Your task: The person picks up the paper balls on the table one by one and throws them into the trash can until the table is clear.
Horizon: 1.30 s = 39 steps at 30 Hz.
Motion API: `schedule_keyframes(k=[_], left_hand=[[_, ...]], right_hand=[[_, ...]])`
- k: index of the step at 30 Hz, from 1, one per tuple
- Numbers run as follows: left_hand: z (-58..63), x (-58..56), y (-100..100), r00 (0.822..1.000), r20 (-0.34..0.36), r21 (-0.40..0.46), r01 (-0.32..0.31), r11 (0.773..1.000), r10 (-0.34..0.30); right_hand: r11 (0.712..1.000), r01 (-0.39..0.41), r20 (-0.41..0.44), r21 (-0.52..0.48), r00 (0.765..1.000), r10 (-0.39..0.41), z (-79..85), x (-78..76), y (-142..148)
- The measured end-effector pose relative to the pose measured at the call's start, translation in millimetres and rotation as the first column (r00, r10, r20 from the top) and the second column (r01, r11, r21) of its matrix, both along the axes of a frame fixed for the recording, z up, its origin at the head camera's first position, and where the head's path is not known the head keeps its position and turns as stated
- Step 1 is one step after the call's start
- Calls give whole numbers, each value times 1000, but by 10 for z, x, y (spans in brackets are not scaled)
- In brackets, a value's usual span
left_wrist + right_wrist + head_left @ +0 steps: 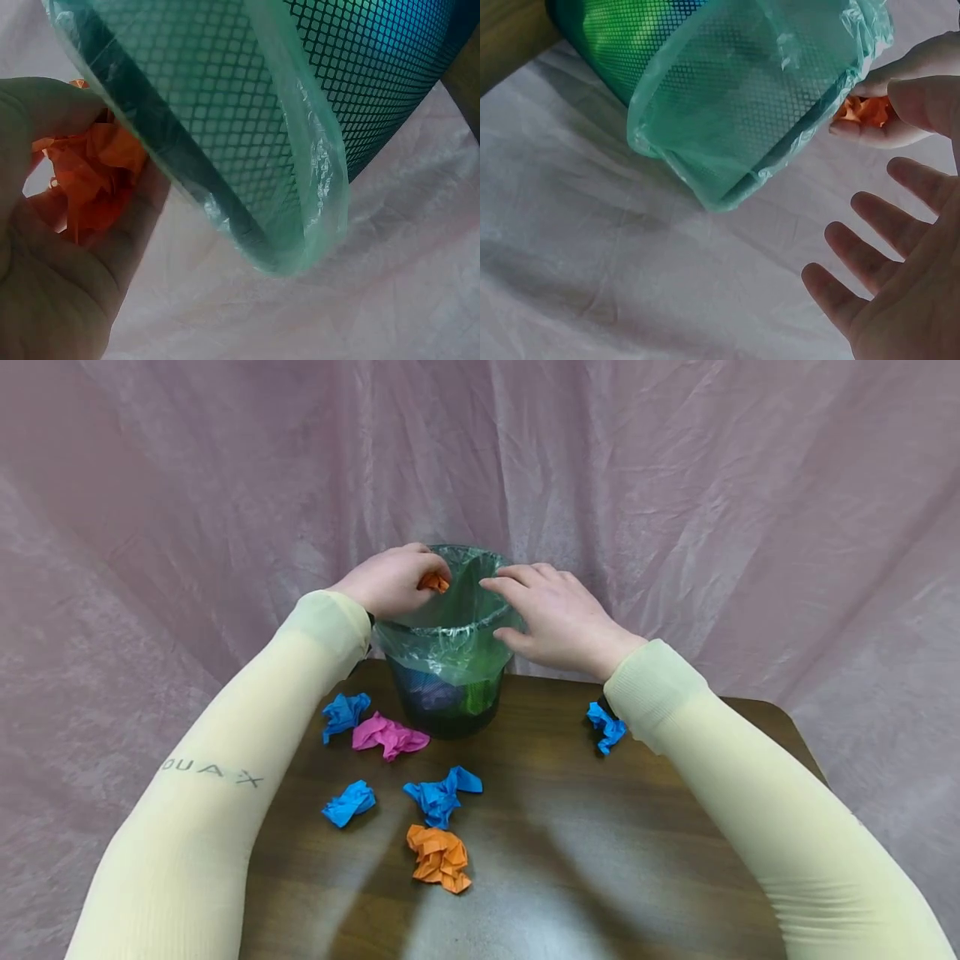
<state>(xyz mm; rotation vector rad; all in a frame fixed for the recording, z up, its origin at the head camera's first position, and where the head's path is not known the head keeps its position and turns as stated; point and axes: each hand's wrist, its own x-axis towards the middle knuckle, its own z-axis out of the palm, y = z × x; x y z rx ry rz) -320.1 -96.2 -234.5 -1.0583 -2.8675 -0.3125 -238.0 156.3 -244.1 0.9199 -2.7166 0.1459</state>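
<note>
Left unit: my left hand [390, 581] was closed around a crumpled orange paper [97, 176], with the thumb on 1 side and the fingers curled on the other. The paper sat at the left side of the mouth of a mesh bin [450, 718].

Right unit: my right hand [555, 614] was positioned at the right side of the mouth, fingers extended and spread, thumb apart, gripping nothing. Contact between its fingertips and the rim could not be determined.

The bin stood upright at the far side of a brown table [600, 835]. A translucent green liner [442, 652] was folded over its rim. Blue and green contents showed through the lower wall.

Loose items on the table, 6 in total:
1. Far left: a blue paper [346, 714], with a pink paper [386, 737] just beside it on the right.
2. Left, nearer: a second blue paper [349, 802].
3. In front of the bin: a third blue paper [438, 797], with a second orange paper [438, 860] just on its near side.
4. Right: a fourth blue paper [605, 728], near my right sleeve [735, 777].

A pinkish curtain [645, 460] hung behind the table.
</note>
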Motion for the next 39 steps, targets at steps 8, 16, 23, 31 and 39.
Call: schedule_keyframes(k=[8, 16, 23, 31, 39], left_hand=[[46, 32, 1, 995, 38, -60, -94, 994, 96], [101, 191, 25, 996, -80, 13, -36, 999, 37], [138, 566, 220, 960, -244, 28, 152, 988, -140], [-73, 1201, 616, 860, -346, -87, 368, 926, -374], [-587, 1593, 929, 819, -246, -201, 481, 853, -519]], right_hand=[[1000, -5, -6, 1, 1000, 5, -19, 44, 33], [999, 45, 15, -22, 999, -45, -124, 73, 277], [990, 139, 95, 0, 986, -139, -363, 80, 698], [973, 223, 247, 62, 941, -231, -770, 45, 1091], [960, 266, 401, 89, 873, -279, -1191, -11, 1297]])
